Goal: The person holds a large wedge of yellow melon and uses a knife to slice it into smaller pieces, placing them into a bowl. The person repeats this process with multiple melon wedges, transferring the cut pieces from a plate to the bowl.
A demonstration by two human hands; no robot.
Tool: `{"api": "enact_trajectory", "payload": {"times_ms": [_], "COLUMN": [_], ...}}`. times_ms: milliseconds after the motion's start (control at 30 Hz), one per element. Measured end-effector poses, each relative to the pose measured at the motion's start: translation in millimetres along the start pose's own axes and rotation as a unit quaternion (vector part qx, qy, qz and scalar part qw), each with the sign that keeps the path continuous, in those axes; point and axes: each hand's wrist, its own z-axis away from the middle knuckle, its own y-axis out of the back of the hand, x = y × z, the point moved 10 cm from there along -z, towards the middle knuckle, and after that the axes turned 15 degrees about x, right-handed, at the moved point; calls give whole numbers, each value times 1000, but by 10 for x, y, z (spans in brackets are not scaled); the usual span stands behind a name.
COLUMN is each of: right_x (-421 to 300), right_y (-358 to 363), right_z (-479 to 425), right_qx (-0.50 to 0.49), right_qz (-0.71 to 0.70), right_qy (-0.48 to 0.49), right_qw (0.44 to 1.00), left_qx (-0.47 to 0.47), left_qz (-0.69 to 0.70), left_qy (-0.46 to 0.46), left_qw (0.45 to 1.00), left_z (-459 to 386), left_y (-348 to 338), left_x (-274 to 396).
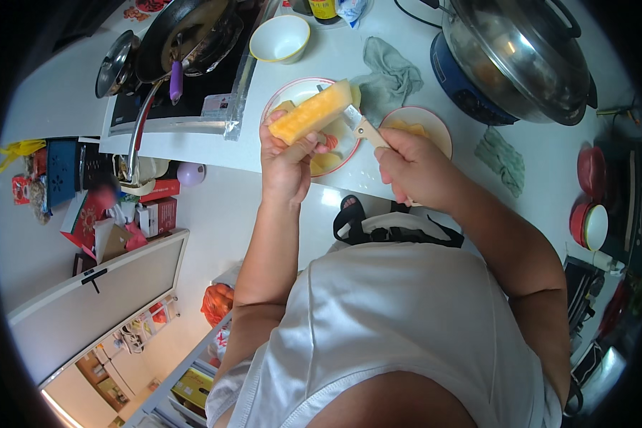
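Note:
My left hand [289,166] grips a long wedge of orange-fleshed melon [311,111] above a white plate with a red rim [274,96]. In my right hand [418,167] is a knife with a pale handle [372,132]. Its blade [352,115] lies close against the melon's right end; whether it cuts into the flesh I cannot tell. Melon pieces [325,163] rest on the plate beneath. Behind my right hand, a second red-rimmed plate [440,128] carries more yellow pieces [406,127].
A grey-green cloth [390,72] lies beyond the plates, near a white bowl [281,40]. To the right stand a lidded steel pot [519,53] on a blue electric base [460,85] and another cloth [500,160]. A wok [184,43] with a projecting handle sits on the cooktop at left.

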Motion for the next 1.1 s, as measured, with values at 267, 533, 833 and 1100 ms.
{"api": "enact_trajectory", "payload": {"times_ms": [267,533,833,1100], "right_x": [35,43,548,489], "right_y": [-28,-44,-461,-478], "right_z": [-45,-51,-391,-270], "right_qx": [-17,-39,-8,93], "right_qz": [-61,-114,27,205], "right_qy": [-14,-27,-30,178], "right_qw": [998,992,999,958], "left_qx": [-32,-34,41,114], "left_qz": [14,52,-47,46], "left_qy": [16,38,69,119], "left_qw": [999,997,996,985], "left_z": [-11,-73,-259,-243], "left_y": [-31,74,659,726], "left_x": [-15,-41,-344,-500]}}
